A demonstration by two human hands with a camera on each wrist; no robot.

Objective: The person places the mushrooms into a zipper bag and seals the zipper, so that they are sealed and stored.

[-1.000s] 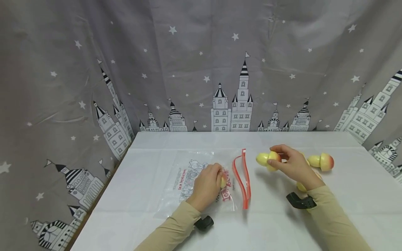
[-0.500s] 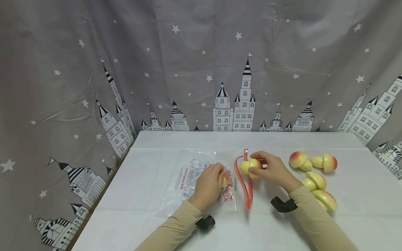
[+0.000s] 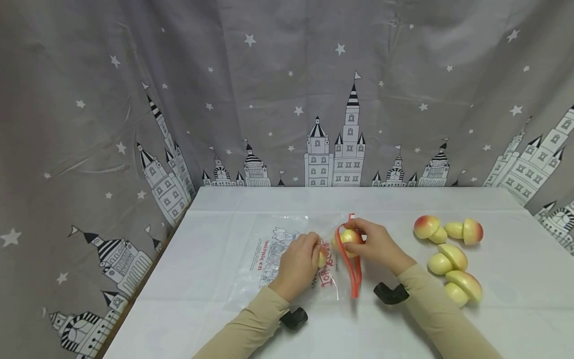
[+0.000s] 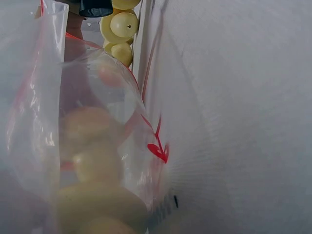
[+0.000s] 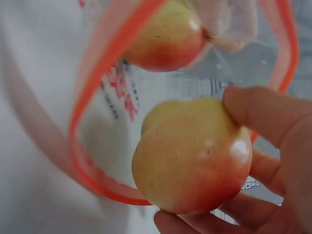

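Observation:
My left hand [image 3: 298, 262] pinches the clear plastic zip bag [image 3: 251, 242] from above, lifting its upper layer. Inside the bag, just beyond those fingers, sits a yellow toy mushroom with a reddish cap [image 5: 165, 41]. Another toy mushroom [image 5: 192, 158] is in my right hand [image 3: 376, 244], gripped by the cap between thumb and fingers. Its stem points left, into the bag's mouth, framed by the red zip strip [image 5: 83, 146]. The left wrist view shows blurred mushroom shapes [image 4: 102, 204] through the plastic; the left fingers are out of sight there.
Several more toy mushrooms lie in a group on the right of the white table [image 3: 179, 299]; the nearest mushroom [image 3: 466, 286] is close to my right sleeve. A grey curtain [image 3: 269, 75] printed with castles and stars hangs behind the table.
My right hand has carried its mushroom leftward from beside the group into the bag's mouth, behind the red strip. The left hand keeps its hold on the bag.

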